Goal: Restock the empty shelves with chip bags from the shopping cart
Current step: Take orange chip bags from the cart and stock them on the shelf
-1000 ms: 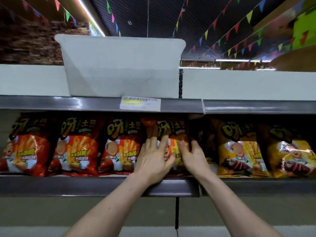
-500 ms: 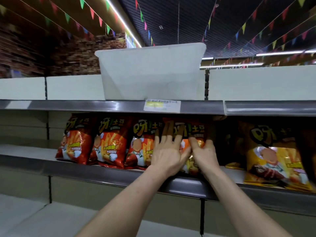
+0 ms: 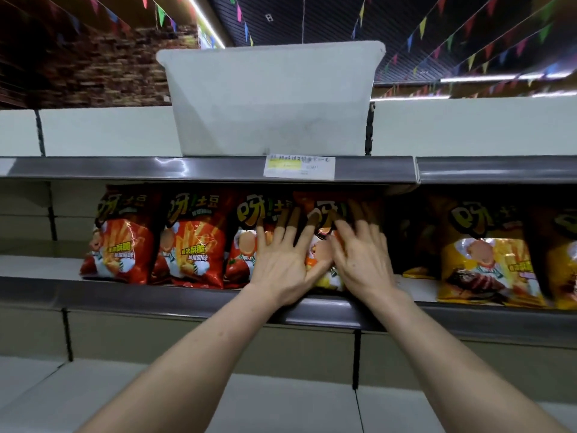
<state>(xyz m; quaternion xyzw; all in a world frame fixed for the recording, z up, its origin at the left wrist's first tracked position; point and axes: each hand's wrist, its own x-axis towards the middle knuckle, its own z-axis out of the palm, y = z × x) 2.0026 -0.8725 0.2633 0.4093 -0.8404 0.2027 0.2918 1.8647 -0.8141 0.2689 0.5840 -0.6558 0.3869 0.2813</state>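
- Both hands stay on the chip bag [image 3: 323,253], fingers now fanned wider than half a second ago.
- Pressed flat and spread, the left hand [image 3: 282,260] and right hand [image 3: 363,260] pinch nothing.
- It stands on the middle shelf [image 3: 156,295], right of the red bags [image 3: 125,239].
- Hard pressing could crush the chips. Once released, it may slump right into the gap before the yellow bag [image 3: 487,264].
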